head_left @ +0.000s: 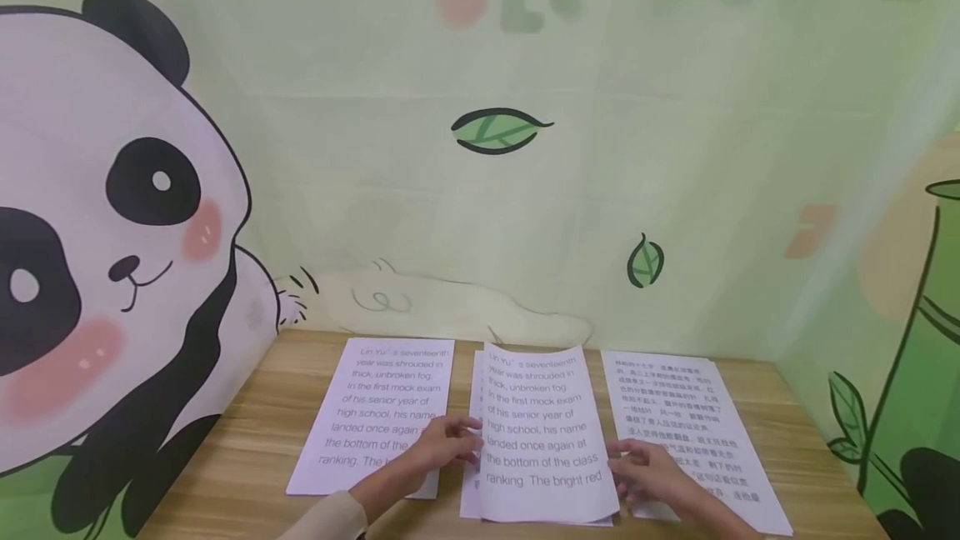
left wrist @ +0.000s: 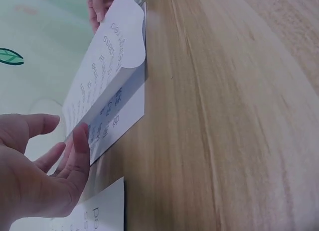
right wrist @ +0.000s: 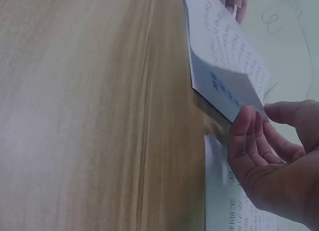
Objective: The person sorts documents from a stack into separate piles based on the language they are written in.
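A white printed sheet [head_left: 534,440] with large English text is raised and bowed above another sheet [left wrist: 130,104] bearing Chinese print, in the middle of the table. At its left edge, my left hand [head_left: 447,442] holds it with curved fingers; in the left wrist view the fingertips [left wrist: 81,136] meet the edge. My right hand [head_left: 651,469] pinches the opposite edge between thumb and fingers, as the right wrist view shows. The raised sheet's near end curls upward, baring part of the page below. Most of that lower page is hidden.
To the left lies a page with the same English text [head_left: 375,407], partly under my left forearm. On the right is a Chinese-text page [head_left: 675,407], partly behind my right hand. The wooden table [head_left: 247,432] meets a panda-printed cloth backdrop [head_left: 360,190].
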`<state>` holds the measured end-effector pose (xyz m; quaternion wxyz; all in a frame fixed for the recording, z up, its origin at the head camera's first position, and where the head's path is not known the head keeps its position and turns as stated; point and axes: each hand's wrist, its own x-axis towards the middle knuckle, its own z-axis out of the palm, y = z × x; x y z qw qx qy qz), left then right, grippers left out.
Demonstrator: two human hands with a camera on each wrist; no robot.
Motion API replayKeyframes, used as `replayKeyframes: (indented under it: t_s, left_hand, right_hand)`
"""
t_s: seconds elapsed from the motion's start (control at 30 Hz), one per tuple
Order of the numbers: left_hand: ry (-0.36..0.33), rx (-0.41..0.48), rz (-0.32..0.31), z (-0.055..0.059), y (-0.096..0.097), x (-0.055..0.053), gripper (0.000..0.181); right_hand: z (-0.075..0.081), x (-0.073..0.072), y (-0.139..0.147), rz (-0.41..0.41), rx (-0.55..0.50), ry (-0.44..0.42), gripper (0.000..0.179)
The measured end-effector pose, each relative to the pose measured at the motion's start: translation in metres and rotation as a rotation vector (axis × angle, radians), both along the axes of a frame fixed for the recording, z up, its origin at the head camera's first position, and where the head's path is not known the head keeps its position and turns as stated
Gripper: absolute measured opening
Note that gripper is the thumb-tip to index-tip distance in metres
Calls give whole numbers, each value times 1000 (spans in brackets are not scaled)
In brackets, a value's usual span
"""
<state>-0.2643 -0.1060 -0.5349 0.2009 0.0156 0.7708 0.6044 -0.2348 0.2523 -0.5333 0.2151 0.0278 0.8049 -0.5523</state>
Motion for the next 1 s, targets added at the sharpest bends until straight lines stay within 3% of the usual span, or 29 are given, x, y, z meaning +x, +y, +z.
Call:
replayKeyframes:
  t_s: [0.2, 0.37, 0.7, 1.0]
  left_hand:
    - [-34, 45, -11, -5, 0, 5, 48]
    - [-33, 72, -23, -9, -2, 9, 52]
    - [-82, 20, -59, -11, -6, 8, 58]
    - [-37, 94, -57, -14, -12, 9, 65]
  right_hand:
    - [-5, 1, 3, 59, -59, -31, 55]
    - [-6, -1, 3, 76, -45, -50, 59]
    - [-3, 1, 2, 79, -61, -31, 64]
    - [2, 5, 5, 72, -95, -9, 66]
